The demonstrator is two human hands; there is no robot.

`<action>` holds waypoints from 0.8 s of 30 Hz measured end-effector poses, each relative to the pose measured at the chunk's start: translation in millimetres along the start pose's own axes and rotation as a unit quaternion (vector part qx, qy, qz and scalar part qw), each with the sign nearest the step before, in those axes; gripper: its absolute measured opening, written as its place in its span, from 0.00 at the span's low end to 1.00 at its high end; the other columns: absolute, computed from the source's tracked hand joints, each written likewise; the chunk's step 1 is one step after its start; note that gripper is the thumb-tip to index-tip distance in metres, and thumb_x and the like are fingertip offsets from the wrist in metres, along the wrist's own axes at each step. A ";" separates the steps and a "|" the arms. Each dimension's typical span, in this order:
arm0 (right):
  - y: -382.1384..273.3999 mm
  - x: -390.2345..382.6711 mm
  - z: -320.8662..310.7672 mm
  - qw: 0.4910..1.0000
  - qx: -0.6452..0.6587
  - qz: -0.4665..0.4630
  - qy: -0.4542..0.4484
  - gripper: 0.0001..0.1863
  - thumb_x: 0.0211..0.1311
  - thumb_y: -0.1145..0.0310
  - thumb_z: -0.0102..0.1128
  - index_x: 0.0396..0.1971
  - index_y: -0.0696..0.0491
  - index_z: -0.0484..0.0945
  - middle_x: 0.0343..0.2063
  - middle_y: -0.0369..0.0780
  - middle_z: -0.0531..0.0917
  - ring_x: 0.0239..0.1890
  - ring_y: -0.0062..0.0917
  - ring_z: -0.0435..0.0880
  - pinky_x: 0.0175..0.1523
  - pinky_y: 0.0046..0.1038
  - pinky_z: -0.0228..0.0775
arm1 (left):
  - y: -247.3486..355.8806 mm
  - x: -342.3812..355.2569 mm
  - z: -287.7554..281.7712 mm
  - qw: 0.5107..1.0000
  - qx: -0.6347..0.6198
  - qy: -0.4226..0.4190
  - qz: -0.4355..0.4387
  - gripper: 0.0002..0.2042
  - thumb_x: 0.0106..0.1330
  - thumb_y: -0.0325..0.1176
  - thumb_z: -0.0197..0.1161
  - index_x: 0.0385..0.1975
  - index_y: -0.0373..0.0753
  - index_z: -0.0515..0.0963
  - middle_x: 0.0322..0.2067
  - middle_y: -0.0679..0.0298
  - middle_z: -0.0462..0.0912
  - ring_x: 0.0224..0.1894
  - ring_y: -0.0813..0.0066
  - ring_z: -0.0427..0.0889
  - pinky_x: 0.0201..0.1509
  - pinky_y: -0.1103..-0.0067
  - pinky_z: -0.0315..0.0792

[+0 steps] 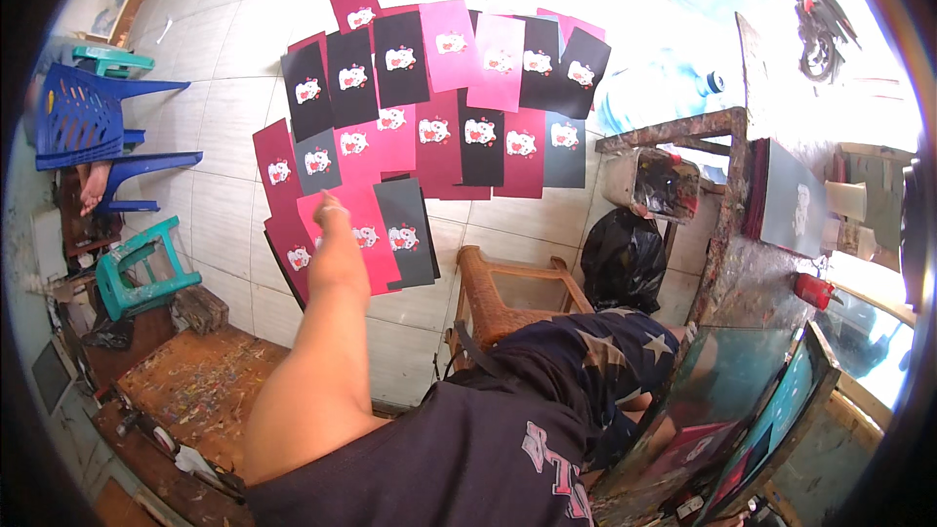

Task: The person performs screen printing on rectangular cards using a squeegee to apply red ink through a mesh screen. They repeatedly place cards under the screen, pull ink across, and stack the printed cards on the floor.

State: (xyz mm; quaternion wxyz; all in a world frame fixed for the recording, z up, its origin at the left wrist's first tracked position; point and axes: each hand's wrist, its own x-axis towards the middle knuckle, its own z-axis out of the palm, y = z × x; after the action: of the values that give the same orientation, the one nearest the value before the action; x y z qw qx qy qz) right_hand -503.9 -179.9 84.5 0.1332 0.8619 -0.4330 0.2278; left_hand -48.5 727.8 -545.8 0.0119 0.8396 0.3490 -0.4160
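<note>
The left hand [332, 207] reaches out at full arm's length over a spread of flat rectangular printed cards [429, 107] in black, grey, maroon and bright pink, each bearing a small white-and-red cartoon print, laid out in rough overlapping rows on the pale tiled floor [224, 127]. The fingers are drawn loosely together, and the fingertips touch or hover just above a bright pink card [371, 244] at the near edge of the spread, beside a dark grey card [405, 232]. Whether the hand actually pinches that pink card cannot be told; nothing is seen lifted in it. The right hand is out of view, hidden somewhere below the dark shirt and star-patterned shorts.

Nearer than the cards stands a brown wicker chair [498, 298], and right of it a black plastic bag [625, 259] and a paint-smeared wooden printing table [727, 263] with a stack of dark sheets [786, 197] on top. Left of the cards stand stacked blue plastic chairs [88, 117] and a teal plastic stool [142, 268]. A paint-spattered wooden board [200, 381] lies near the stool.

The cards look thin, light and fairly stiff, likely to bend or crease if squeezed flat. The printed patch may be fresh, so a smudge is a risk. A pinch at a bare corner or edge, away from the print, looks the safest hold; sliding a fingertip under an overlapping edge would lift one free.
</note>
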 end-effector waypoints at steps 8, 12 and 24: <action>103.8 25.8 -5.7 0.994 0.005 -0.110 0.019 0.25 0.81 0.53 0.49 0.65 0.53 0.79 0.58 0.46 0.85 0.53 0.36 0.87 0.62 0.38 0.77 | 232.8 -325.7 -22.3 0.715 -0.523 0.205 0.415 0.12 0.69 0.33 0.67 0.47 0.35 0.82 0.36 0.58 0.84 0.36 0.68 0.83 0.42 0.72 0.77; 105.7 24.7 -22.5 0.956 -0.168 -0.204 0.125 0.21 0.72 0.53 0.61 0.56 0.49 0.86 0.49 0.48 0.89 0.48 0.42 0.88 0.55 0.37 0.78 | 293.1 -546.9 -90.8 0.529 -0.361 0.065 0.766 0.07 0.70 0.25 0.64 0.45 0.34 0.83 0.36 0.58 0.83 0.34 0.68 0.80 0.40 0.73 0.75; -4.7 104.2 -80.5 0.989 -0.013 0.116 0.095 0.35 0.62 0.37 0.57 0.23 0.61 0.83 0.23 0.55 0.82 0.27 0.45 0.83 0.40 0.46 0.73 | 428.4 -828.5 70.5 0.104 0.265 -0.024 0.958 0.31 0.68 0.51 0.65 0.68 0.42 0.73 0.70 0.60 0.72 0.75 0.57 0.63 0.79 0.59 0.54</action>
State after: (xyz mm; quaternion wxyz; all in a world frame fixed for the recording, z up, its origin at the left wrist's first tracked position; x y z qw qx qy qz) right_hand -468.0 -214.2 206.6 0.1576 0.7786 -0.5180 0.3173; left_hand -181.7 -95.3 -122.0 0.1856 0.4146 -0.8790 -0.1449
